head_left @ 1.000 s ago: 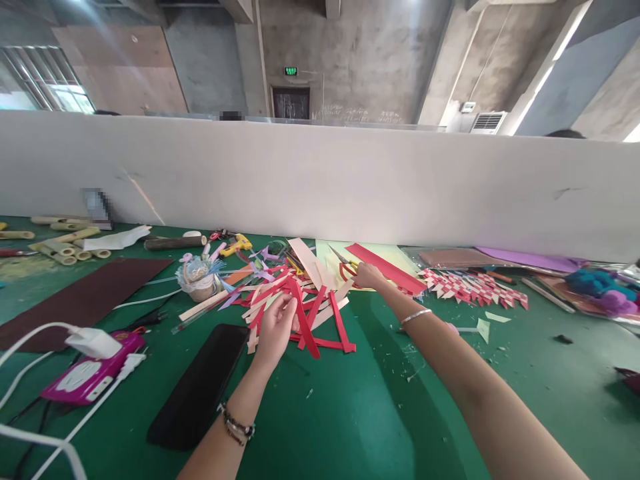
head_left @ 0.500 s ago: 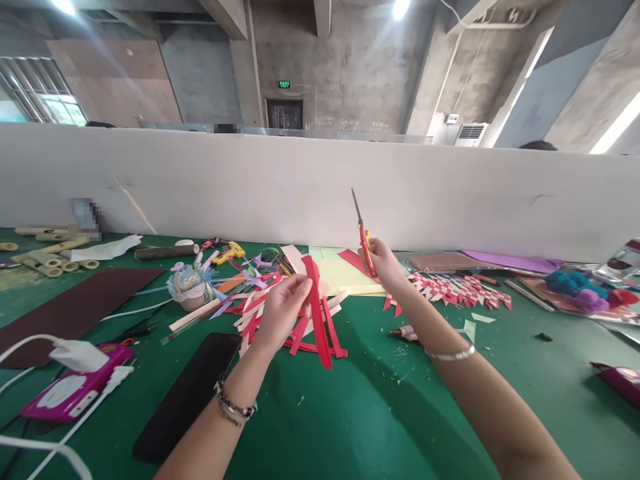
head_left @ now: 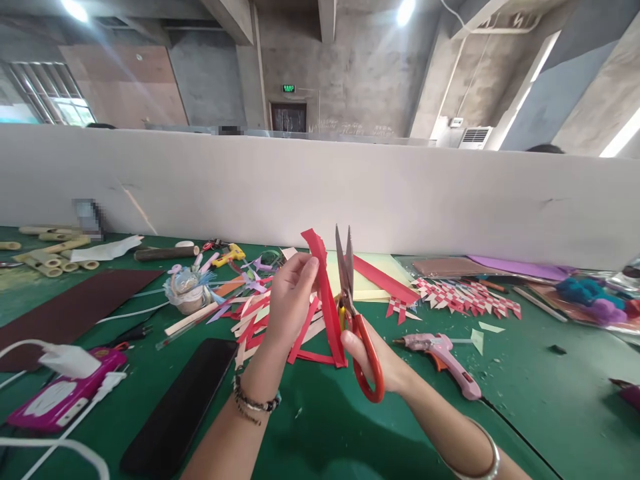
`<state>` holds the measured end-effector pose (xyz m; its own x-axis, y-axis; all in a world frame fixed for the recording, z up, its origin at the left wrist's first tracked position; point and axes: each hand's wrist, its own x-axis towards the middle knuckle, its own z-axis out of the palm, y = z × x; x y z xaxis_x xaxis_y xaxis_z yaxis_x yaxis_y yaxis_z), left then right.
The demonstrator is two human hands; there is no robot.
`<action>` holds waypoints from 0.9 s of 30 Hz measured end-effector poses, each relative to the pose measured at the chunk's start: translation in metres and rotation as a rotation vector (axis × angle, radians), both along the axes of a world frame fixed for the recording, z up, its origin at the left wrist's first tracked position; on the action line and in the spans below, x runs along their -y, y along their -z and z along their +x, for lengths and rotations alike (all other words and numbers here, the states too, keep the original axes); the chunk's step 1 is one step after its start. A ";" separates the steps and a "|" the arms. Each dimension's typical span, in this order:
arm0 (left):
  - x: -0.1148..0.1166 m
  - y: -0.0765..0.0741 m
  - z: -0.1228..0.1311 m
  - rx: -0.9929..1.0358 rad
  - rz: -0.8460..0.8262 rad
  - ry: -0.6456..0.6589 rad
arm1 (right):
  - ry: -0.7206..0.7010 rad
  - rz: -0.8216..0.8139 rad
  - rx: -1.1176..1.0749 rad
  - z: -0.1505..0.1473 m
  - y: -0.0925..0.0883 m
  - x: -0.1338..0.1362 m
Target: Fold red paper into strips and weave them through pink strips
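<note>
Between the thumb and fingers of my left hand [head_left: 291, 293] is a red paper strip [head_left: 317, 245], its top end sticking up above the fingertips. My right hand [head_left: 377, 353] grips orange-handled scissors [head_left: 345, 270], blades pointing up and slightly parted, just right of the strip. The blades do not appear to touch the paper. Behind and below my left hand lies a heap of red and cream paper strips [head_left: 250, 327]. A wider red strip [head_left: 385, 279] rests on pale yellow paper [head_left: 367, 293] behind the scissors.
A pink glue gun [head_left: 445, 360] lies right of my right hand, its cord trailing forward. Woven red-and-white paper pieces [head_left: 465, 298] sit behind it. On the left are a black phone [head_left: 180, 407], a magenta power strip [head_left: 70, 390] and a brown sheet [head_left: 75, 313]. A white partition [head_left: 320, 193] stands behind.
My right hand has brought the scissors down and left beside the red strip, and their blades have parted. My left hand has raised the strip slightly. The glue gun is now uncovered.
</note>
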<state>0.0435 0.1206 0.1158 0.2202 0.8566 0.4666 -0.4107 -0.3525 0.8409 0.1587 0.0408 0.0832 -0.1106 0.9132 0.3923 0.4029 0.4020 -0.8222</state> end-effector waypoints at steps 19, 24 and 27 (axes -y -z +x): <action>-0.010 0.006 -0.001 -0.279 0.175 -0.304 | 0.080 -0.025 0.139 0.004 0.015 -0.012; -0.008 0.004 0.000 -0.308 0.184 -0.320 | 0.138 -0.034 0.188 0.005 0.014 -0.012; -0.005 0.003 0.000 -0.327 0.171 -0.291 | 0.161 -0.037 0.201 0.005 0.013 -0.012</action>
<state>0.0437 0.1255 0.1124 0.1415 0.8216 0.5522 0.0022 -0.5581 0.8298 0.1642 0.0525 0.0700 -0.0349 0.9385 0.3435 0.6162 0.2909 -0.7319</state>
